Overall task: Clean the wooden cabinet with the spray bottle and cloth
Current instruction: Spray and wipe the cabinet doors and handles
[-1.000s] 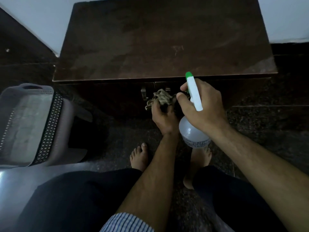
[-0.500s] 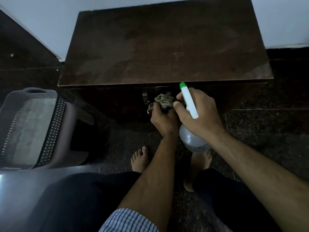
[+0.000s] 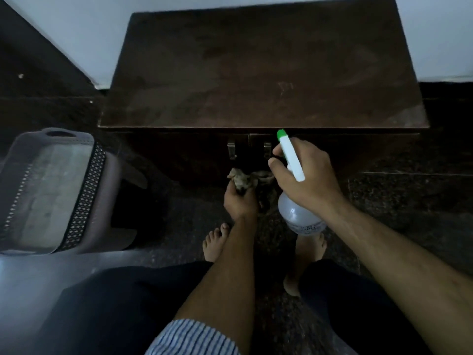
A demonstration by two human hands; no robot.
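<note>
A dark wooden cabinet [image 3: 263, 70] stands against the white wall, its top seen from above. Two metal door handles [image 3: 231, 149] show on its shadowed front. My left hand [image 3: 240, 201] grips a crumpled beige cloth [image 3: 242, 178] low against the cabinet front, below the handles. My right hand [image 3: 307, 170] holds a clear spray bottle [image 3: 298, 216] with a white head and green nozzle tip, just right of the cloth and in front of the right door.
A grey plastic stool [image 3: 58, 190] with a perforated black rim stands on the dark stone floor to the left. My bare feet [image 3: 215, 242] and dark trousers fill the lower middle. A white wall [image 3: 76, 34] runs behind the cabinet.
My left hand has slid the cloth down from the handles to lower on the cabinet front. The right hand with the bottle stayed about where it was.
</note>
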